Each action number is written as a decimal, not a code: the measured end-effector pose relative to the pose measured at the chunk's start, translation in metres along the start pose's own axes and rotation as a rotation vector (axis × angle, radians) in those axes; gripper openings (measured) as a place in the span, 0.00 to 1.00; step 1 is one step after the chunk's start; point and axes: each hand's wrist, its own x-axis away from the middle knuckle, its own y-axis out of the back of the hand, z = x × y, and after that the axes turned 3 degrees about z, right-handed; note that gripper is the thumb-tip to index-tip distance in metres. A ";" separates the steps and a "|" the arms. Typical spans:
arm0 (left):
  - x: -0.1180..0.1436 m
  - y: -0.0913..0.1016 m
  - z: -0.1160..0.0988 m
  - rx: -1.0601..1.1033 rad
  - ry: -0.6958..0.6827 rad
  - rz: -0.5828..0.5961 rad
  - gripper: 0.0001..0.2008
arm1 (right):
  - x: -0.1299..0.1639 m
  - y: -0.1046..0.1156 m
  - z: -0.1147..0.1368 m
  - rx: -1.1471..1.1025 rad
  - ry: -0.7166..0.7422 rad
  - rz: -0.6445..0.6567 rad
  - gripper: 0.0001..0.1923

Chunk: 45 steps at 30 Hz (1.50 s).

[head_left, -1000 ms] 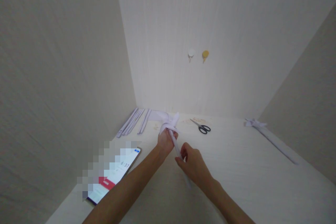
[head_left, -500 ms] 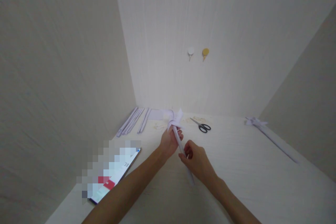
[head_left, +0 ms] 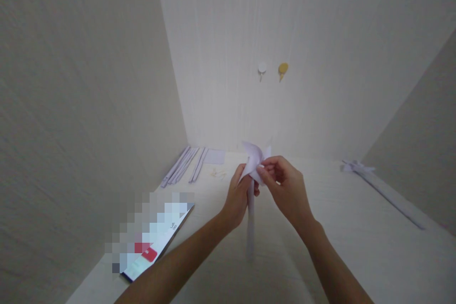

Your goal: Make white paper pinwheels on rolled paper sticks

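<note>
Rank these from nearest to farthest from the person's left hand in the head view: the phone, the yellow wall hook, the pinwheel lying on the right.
1. Phone, lower left of the left hand.
2. Yellow wall hook, up on the back wall.
3. Pinwheel lying on the right, by the side wall.

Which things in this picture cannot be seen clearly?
Head view only:
- Phone: screen partly pixelated, its text unreadable.
- Paper pinwheel: its centre is covered by the right hand.
- Stick: blurred; upper part hidden by the left hand.
- Two wall hooks: too small.
</note>
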 end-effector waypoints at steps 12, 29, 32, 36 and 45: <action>0.020 -0.006 -0.044 -0.644 -0.416 0.158 0.08 | 0.007 0.031 0.026 0.194 0.314 -0.020 0.03; 0.019 0.009 -0.055 -0.672 -0.931 0.508 0.14 | 0.022 0.045 0.042 0.229 0.792 0.064 0.05; 0.018 0.009 -0.055 -0.635 -0.920 0.524 0.13 | 0.024 0.046 0.049 0.297 0.837 0.045 0.06; 0.017 0.011 -0.054 -0.605 -0.946 0.540 0.12 | 0.027 0.046 0.054 0.374 0.857 -0.005 0.08; 0.017 0.014 -0.050 -0.629 -0.972 0.492 0.12 | 0.042 0.049 0.049 0.487 0.844 -0.059 0.07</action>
